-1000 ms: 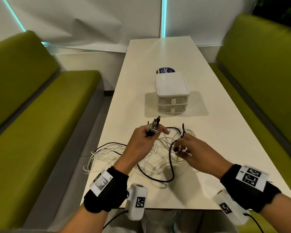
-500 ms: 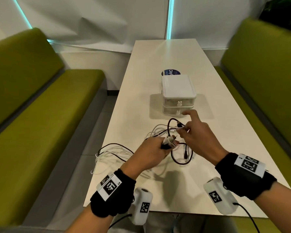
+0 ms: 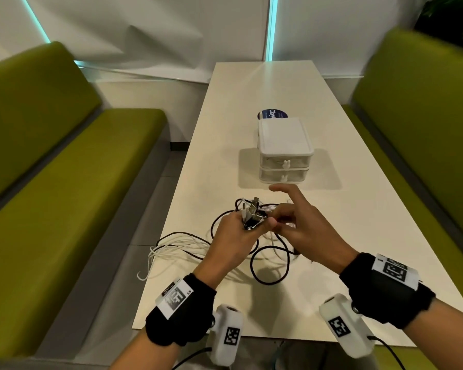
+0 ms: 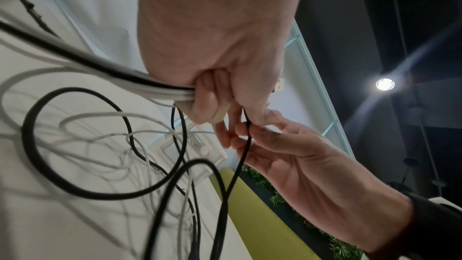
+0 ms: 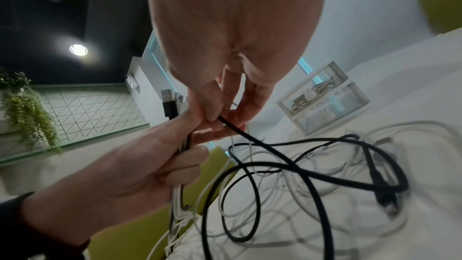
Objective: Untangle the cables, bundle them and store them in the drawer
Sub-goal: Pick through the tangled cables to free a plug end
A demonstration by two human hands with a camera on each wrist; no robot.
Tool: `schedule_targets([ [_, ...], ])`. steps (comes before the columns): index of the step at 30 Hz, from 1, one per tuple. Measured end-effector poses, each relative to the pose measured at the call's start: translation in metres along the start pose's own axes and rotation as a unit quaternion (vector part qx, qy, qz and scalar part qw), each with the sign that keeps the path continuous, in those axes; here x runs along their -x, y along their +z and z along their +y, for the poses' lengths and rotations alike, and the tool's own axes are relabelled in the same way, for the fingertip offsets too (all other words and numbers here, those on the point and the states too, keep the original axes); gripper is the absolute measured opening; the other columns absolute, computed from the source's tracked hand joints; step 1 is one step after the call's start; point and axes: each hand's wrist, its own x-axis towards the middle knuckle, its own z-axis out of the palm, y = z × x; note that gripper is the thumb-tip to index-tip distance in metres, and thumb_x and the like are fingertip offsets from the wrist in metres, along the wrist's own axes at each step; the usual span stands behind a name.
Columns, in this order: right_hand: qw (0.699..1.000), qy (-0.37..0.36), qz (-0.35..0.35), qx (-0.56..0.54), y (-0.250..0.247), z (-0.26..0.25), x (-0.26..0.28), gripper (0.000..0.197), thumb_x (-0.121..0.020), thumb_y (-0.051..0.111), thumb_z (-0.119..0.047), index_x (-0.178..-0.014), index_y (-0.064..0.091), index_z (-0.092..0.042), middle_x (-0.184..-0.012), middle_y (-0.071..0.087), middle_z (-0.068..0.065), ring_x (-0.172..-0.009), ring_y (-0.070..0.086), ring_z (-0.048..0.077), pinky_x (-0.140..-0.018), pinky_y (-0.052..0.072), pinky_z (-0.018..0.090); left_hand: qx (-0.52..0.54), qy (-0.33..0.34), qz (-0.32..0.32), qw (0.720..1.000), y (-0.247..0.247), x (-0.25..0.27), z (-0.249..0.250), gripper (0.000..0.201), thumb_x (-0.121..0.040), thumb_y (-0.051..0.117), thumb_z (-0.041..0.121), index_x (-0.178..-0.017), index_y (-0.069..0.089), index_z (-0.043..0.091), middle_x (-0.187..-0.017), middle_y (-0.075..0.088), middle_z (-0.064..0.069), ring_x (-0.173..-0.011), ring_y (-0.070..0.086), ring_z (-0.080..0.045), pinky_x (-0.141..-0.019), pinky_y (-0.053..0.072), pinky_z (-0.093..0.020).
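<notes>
A tangle of black and white cables (image 3: 267, 252) lies on the white table (image 3: 332, 209) near its front edge. My left hand (image 3: 238, 231) grips several cable ends, with their plugs (image 3: 253, 212) sticking up out of the fist. In the left wrist view the gripped cable ends (image 4: 140, 84) run into the fingers. My right hand (image 3: 297, 222) is right beside the left and pinches a black cable (image 5: 240, 131) between thumb and fingers, index finger raised. A small white two-drawer box (image 3: 284, 150) stands further back, both drawers closed.
A dark blue round sticker (image 3: 271, 114) lies behind the box. Green benches (image 3: 64, 196) flank the table on both sides. Some white cable loops (image 3: 155, 252) hang over the table's left edge. The far end of the table is bare.
My right hand came back from the far side of the tangle to the left hand and now pinches a black cable there. The left hand still grips the plug ends.
</notes>
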Motion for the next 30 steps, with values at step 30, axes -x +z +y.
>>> schedule_targets([
  [30, 0.998, -0.037, 0.012, -0.041, 0.030, -0.013, -0.001, 0.077, -0.094, 0.055, 0.001, -0.145, 0.021, -0.047, -0.078, 0.069, -0.014, -0.069, 0.062, 0.011, -0.070, 0.047, 0.017, 0.284, -0.132, 0.033, 0.949, 0.004, 0.002, 0.006, 0.034, -0.093, 0.060, 0.030, -0.060, 0.057, 0.026, -0.057, 0.025, 0.000, -0.041, 0.017, -0.011, -0.043, 0.012, -0.026],
])
